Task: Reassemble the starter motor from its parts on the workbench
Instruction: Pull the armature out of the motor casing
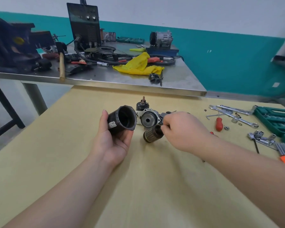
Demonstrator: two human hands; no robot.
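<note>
Starter motor in separate parts on the pale yellow wooden workbench, one part in each hand.

The left hand grips the dark hollow cylindrical motor housing, open end up and tilted, clear of the bench. The right hand curls its fingers round one end of the ribbed brown armature, beside the housing. The silver drive-end casting with black solenoid rests just behind. A red-handled screwdriver lies to the right.

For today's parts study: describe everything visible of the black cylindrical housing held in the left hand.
The housing is a dark, worn-looking metal tube, hollow, with its open end tilted up and toward the camera. A small pale label sits on its side. The left hand cradles it from below, thumb on the left side, fingers curled underneath, above the yellow tabletop.
</note>
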